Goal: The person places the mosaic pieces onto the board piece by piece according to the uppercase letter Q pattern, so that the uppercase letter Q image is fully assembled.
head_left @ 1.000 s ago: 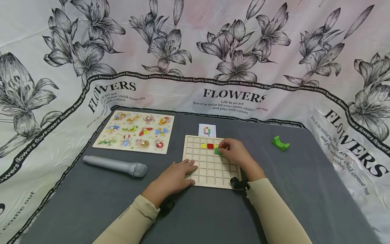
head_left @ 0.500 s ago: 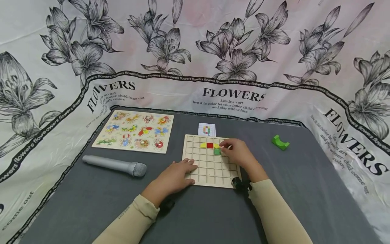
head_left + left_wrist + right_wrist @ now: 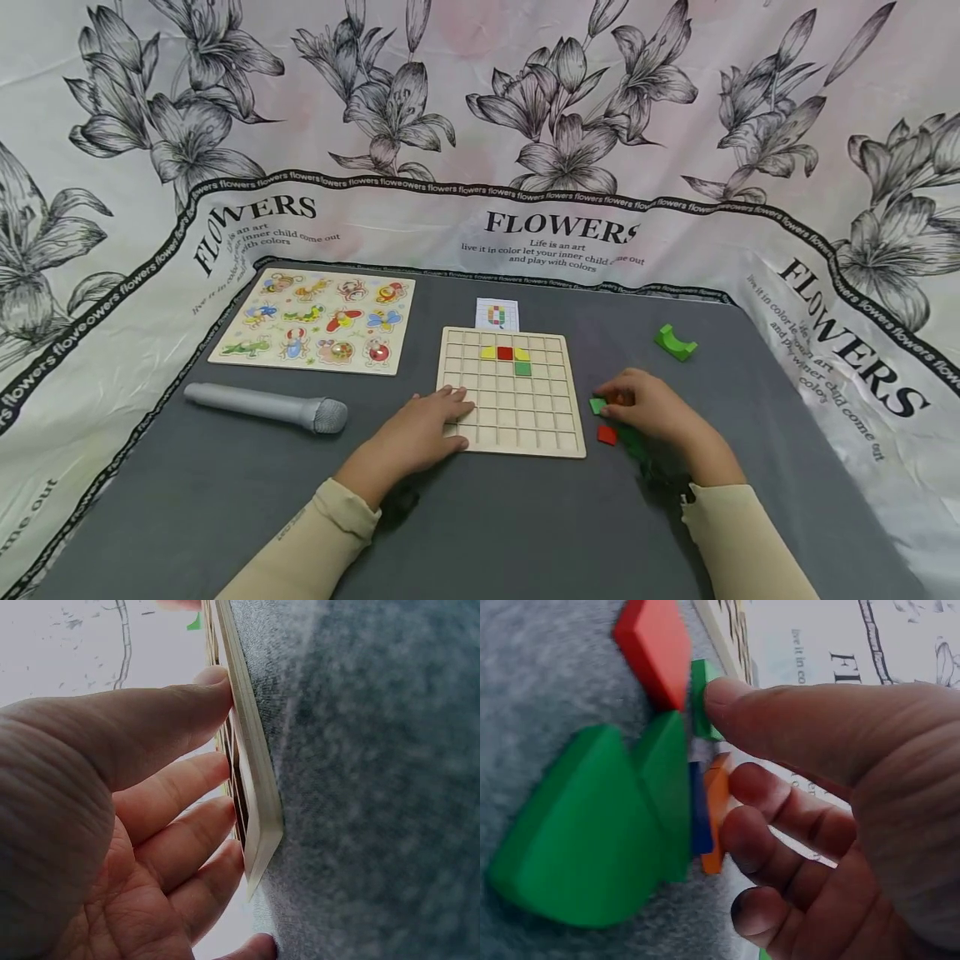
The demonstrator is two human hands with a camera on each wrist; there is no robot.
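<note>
The wooden grid board (image 3: pixel 510 412) holds a red square (image 3: pixel 505 353) between two yellow pieces, with a green square (image 3: pixel 522 368) below the right one. My left hand (image 3: pixel 412 433) rests on the board's left edge, fingers spread; in the left wrist view its thumb (image 3: pixel 172 712) lies against the rim. Right of the board, my right hand (image 3: pixel 656 408) is over loose pieces, its thumb tip at a small green block (image 3: pixel 597 406). Thumb and fingers stand apart in the right wrist view, beside that green block (image 3: pixel 702 697) and an orange piece (image 3: pixel 716 817).
Behind the board lies a patterned card (image 3: pixel 497 314). An insect picture board (image 3: pixel 315 321) and a grey microphone (image 3: pixel 262 404) are on the left. A green arch (image 3: pixel 676 342) lies at the back right. Near my right hand are a red piece (image 3: pixel 607 435) and larger green pieces (image 3: pixel 577 832).
My right hand has left the grid and moved right and nearer, to the loose pieces. The green square stays in its cell. My left hand keeps its place on the board; the head view has shifted slightly.
</note>
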